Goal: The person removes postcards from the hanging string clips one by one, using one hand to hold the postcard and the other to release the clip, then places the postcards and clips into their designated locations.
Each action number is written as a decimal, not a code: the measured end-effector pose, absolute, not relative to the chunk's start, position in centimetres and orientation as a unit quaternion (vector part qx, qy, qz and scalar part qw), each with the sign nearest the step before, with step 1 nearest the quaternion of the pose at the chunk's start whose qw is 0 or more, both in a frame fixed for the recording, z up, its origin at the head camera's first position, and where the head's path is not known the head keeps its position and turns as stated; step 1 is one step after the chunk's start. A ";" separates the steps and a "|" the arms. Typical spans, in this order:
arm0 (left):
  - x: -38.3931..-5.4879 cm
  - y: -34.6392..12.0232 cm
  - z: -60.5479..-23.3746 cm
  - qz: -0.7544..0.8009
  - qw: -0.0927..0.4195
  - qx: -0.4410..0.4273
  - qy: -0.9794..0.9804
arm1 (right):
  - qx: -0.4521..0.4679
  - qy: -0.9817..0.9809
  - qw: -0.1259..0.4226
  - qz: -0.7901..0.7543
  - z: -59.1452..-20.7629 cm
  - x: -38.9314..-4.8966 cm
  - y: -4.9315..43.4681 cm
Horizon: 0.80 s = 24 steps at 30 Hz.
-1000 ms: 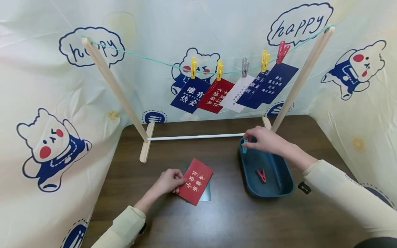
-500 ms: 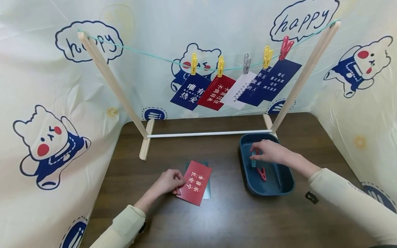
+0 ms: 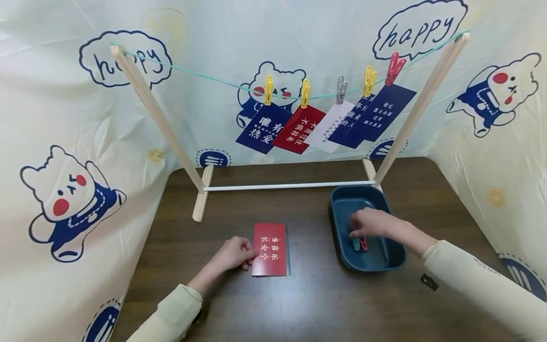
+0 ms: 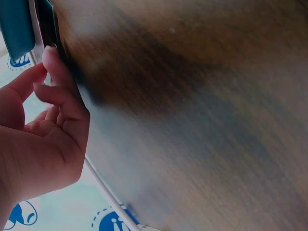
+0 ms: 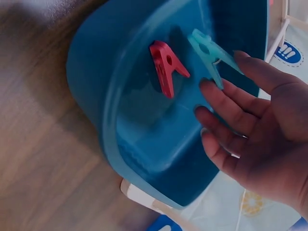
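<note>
Brown wood-grain worktop [image 3: 239, 206], far corners rounded. Pale, creased sheeting [image 3: 205, 38] behind far edge and along left and right edges. Prints on it: navy-outlined cartoon bears [image 3: 72, 206], "happy" speech bubbles [image 3: 420, 31], orange slices [image 3: 496, 197]. Soft whitish glare [image 3: 295, 304] on worktop, well apart from far edge.

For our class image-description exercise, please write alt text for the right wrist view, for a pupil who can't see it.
A right hand pinches a teal clothespin between thumb and fingers over a blue container. A red clothespin lies inside the container, and a wood-grain tabletop fills the picture's left side.
</note>
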<state>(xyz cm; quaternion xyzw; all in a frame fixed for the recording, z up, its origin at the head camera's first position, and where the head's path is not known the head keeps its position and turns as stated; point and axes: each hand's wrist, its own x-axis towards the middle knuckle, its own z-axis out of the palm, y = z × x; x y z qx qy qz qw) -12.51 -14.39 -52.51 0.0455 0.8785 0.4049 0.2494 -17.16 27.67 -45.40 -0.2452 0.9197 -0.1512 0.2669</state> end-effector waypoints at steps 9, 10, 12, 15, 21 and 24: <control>-12.5 -14.0 -52.6 0.398 0.246 0.059 0.882 | -0.230 0.915 0.303 -0.130 -46.0 -16.3 27.2; -12.5 -14.0 -52.7 0.398 0.247 0.060 0.882 | -0.230 0.914 0.309 -0.131 -46.1 -16.3 27.2; -12.5 -13.8 -52.8 0.395 0.244 0.065 0.883 | -0.234 0.908 0.320 -0.134 -46.4 -16.2 27.2; -12.5 -13.7 -52.9 0.390 0.241 0.068 0.886 | -0.231 0.901 0.337 -0.145 -46.6 -16.0 27.2; -12.6 -13.7 -53.0 0.379 0.245 0.062 0.890 | -0.220 0.896 0.356 -0.147 -46.3 -15.6 27.2; -12.6 -13.7 -53.0 0.378 0.241 0.065 0.892 | -0.222 0.894 0.361 -0.141 -46.2 -15.7 27.2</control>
